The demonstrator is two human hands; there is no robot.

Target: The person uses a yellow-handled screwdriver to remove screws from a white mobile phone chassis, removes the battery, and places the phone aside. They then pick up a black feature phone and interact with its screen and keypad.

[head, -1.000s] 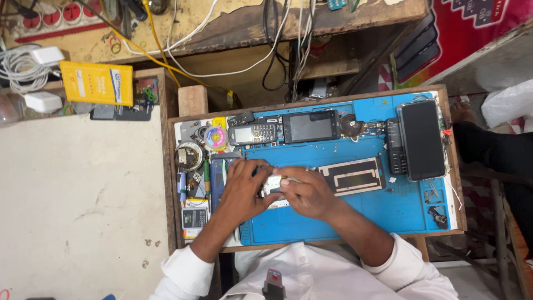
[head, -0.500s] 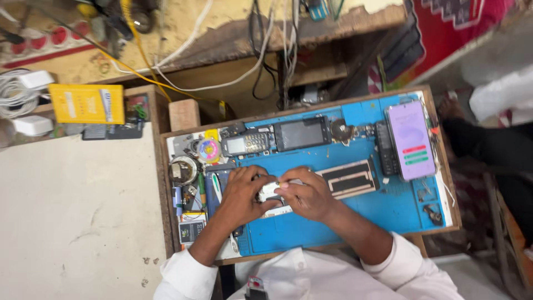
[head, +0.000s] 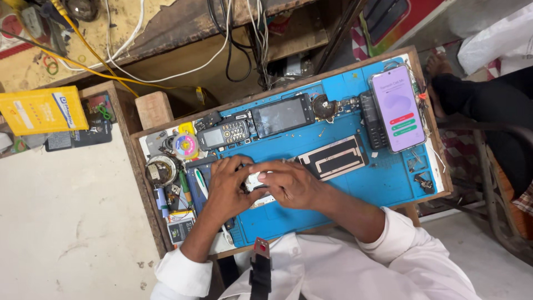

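Both hands meet over a blue work mat on a small wooden tray. My left hand and my right hand together grip a small white device part, mostly hidden by my fingers. Just beyond my hands lie a keypad phone, a dark smartphone and a black rectangular frame. At the far right of the mat a smartphone lies with its screen lit pink.
Small tools, a round tape roll and a colourful disc crowd the mat's left edge. A yellow box lies at the left. Cables hang over a worn bench behind. Another person's dark-clothed leg is at right.
The smartphone at the far right went from dark to a lit pink screen. The view shifted and tilted a little. My hands stay together on the small white part.
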